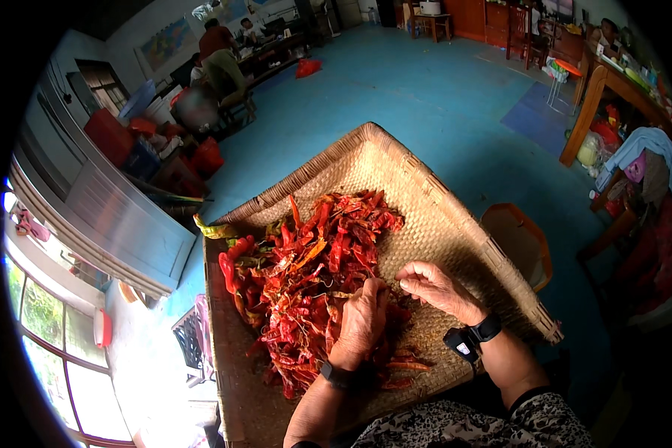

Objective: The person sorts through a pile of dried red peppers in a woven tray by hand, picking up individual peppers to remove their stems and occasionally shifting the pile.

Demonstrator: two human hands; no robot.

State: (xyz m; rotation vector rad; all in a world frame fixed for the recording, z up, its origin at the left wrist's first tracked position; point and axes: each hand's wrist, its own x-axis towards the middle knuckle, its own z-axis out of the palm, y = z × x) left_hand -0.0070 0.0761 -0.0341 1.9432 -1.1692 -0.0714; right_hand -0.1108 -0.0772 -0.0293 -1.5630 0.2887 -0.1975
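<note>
Left hand (362, 321) presses into dried red chillies (306, 276) on a woven tray (455, 224), fingers apparently buried together; right hand (433, 287) rests beside, fingers loosely curled.

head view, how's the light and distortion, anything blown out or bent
Head view: window at lower left is blown out white; the woven tray's straight edges bow from fisheye; black vignette rings the frame; chillies and both hands, left and right, are evenly lit and sharp.
</note>
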